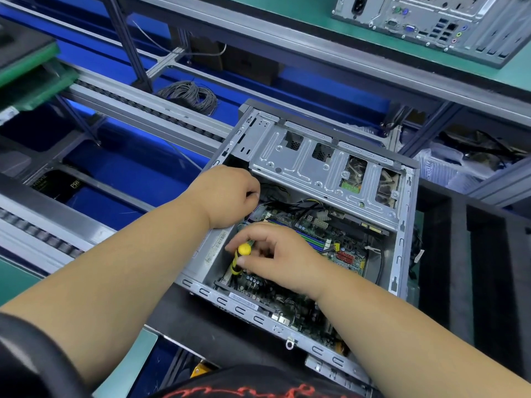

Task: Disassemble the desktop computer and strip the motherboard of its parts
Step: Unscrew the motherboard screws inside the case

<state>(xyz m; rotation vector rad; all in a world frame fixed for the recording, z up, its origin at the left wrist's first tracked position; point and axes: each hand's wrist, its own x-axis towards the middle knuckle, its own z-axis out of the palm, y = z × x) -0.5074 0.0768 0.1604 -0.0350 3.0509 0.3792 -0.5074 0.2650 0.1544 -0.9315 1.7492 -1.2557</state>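
Bottom edge of frame: dark shirt with red print, cut off. Both bare forearms reach up from the lower corners into the open computer case, centre right, lying on its side on a black foam mat on the worktop. Right hand at frame centre, fingers curled around a screwdriver with yellow-and-black handle; handle stands roughly upright, tip hidden behind the hand and case parts. Left hand just above it, closed into a loose fist at the case's left wall, near a bundle of black cables; can't tell whether it grips anything, fingers tucked out of sight. Inside the case: green motherboard on the floor of the case, partly covered by the right hand and forearm; blue and green memory slots and red connectors visible. Grey metal drive cage spans the case's upper part, hiding what sits beneath it. Upper left: conveyor rails over blue surfaces, a coil of grey wire. Upper right: second computer on a green shelf, rear ports facing the camera, cut off by the frame. Right edge: clear plastic bags, blurry.
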